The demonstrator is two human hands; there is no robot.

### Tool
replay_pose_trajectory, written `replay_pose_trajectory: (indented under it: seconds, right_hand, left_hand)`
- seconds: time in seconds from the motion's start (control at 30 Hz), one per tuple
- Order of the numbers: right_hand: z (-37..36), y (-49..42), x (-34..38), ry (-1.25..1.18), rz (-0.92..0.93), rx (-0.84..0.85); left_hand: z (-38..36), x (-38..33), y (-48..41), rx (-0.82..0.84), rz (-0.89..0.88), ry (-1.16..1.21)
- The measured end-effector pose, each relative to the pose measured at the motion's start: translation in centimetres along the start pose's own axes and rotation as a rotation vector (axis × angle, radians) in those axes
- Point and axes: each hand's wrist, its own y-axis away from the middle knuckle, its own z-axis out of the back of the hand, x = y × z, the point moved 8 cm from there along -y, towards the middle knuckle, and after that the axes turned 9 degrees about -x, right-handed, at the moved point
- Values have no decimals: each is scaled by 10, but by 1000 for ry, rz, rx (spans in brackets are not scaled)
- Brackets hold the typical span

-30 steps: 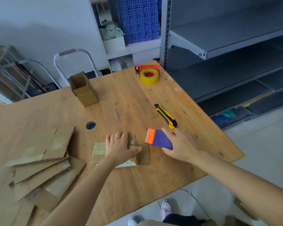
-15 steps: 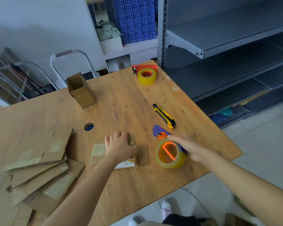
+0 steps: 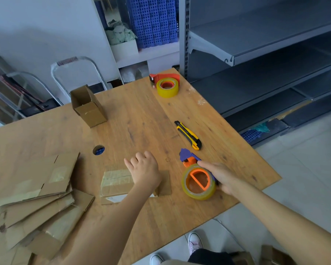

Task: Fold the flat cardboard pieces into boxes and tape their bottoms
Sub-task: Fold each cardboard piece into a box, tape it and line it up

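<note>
Lying near the front edge of the table [image 3: 141, 119], the small box [image 3: 117, 181] has a tape-marked face up and its long axis running left to right, with one loose flap [image 3: 164, 183] jutting rightward. The left hand [image 3: 144, 171] pins it, its grip curled over the far edge. Just to the right, the right hand [image 3: 223, 177] has its grip clenched round the tape dispenser [image 3: 198, 182], so the box lies leftward of it and taping would likely follow that axis. Flat cardboard pieces [image 3: 36, 192] fan out at the left, and a utility knife [image 3: 188, 135] lies beyond the dispenser.
</note>
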Motion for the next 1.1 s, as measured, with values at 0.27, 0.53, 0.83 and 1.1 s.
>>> replay_pose_trajectory:
  seconds: [0.27, 0.53, 0.83, 1.1]
  right_hand:
    - [15, -4, 4, 272, 143, -201]
    - [18, 4, 22, 674, 290, -292]
    - [-71, 103, 64, 521, 834, -175]
    - [-134, 91, 50, 341, 505, -1]
  left_hand:
    - [-3, -4, 2, -64, -47, -28]
    - [-4, -5, 2, -72, -51, -41]
    - [-2, 3, -6, -21, 28, 126]
    - [42, 71, -2, -108, 214, 830]
